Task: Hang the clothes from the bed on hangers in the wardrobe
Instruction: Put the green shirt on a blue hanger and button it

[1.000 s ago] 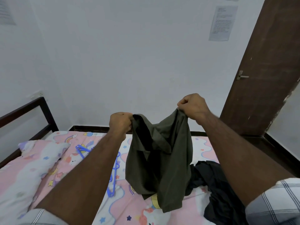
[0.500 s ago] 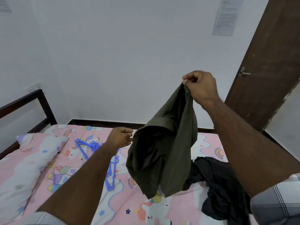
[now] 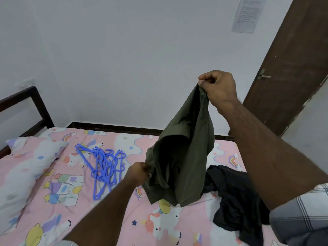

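Two hands share one garment: the right hand (image 3: 219, 89) pinches the top of an olive-green soft cloth shirt (image 3: 179, 157) high in the air, fingers curled tight on a bunched fold, while the left hand (image 3: 140, 172) grips its lower edge, fingers closed on the fabric. That shirt hangs above the pink unicorn-print bed sheet (image 3: 110, 215), its hem just over the bedding. It looks light and limp, so it will sag and twist wherever it is unsupported; taking it by the shoulder seams or collar would likely open it best for a hanger. A tangle of blue plastic hangers (image 3: 104, 166) lies near the left hand, and a crumpled black garment (image 3: 234, 197) rests beside the shirt.
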Tool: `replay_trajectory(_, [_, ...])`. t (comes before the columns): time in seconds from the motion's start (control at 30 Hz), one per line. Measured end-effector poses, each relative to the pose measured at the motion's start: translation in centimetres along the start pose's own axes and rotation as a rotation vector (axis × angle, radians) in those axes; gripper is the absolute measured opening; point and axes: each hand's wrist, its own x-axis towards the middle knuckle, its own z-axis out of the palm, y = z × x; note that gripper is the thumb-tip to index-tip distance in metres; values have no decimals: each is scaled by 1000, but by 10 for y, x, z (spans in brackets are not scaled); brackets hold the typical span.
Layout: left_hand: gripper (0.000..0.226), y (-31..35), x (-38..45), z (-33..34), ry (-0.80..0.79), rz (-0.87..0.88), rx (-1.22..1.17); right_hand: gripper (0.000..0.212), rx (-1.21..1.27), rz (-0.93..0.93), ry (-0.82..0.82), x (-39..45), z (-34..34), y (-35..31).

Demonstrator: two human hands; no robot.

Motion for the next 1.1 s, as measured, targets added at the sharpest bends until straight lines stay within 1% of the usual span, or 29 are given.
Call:
replay_trajectory(0.1, [39, -7, -5, 19, -4, -19, 41, 11, 32, 8, 4, 2, -1, 0])
replay_trajectory(0.2, [36, -8, -4, 29, 86, -33, 25, 11, 57, 29, -6, 3, -2, 3])
replay_trajectory(0.33, [30, 0, 4, 18, 198, -13, -39, 10, 60, 21, -33, 4, -7, 5])
replay_trajectory(0.43, [33, 10, 11, 2, 263, 33, -139, 9, 63, 8, -50, 5, -12, 8])
replay_trajectory(0.53, [40, 24, 15, -6, 238, 65, -196, 8, 63, 7, -63, 4, -15, 10])
replay_trajectory(0.6, [41, 27, 18, -5, 192, 78, -179, 8, 69, 12, -65, 4, -17, 12])
replay_trajectory(0.73, [53, 14, 16, 11, 3, 41, -42, 8, 94, 57, -69, 3, -17, 17])
replay_trajectory(0.77, [50, 10, 13, 17, -4, 32, -10, 8, 104, 66, -77, 1, -16, 18])
replay_trajectory(0.83, [33, 6, 12, 26, 33, 33, 0, 9, 127, 86, -93, -4, -12, 22])
replay_trajectory(0.9, [27, 5, 14, 34, 74, 20, -33, 8, 138, 109, -103, -8, -8, 27])
replay_trajectory(0.97, [22, 2, 16, 36, 80, -26, -106, 8, 129, 143, -95, -8, -5, 36])
replay_trajectory(1.03, [20, -6, 21, 33, 126, -91, -261, 8, 94, 202, -70, -7, -6, 52])
replay_trajectory(1.1, [23, -19, 28, 26, 215, -154, -435, 10, 30, 265, -52, -6, -9, 74])
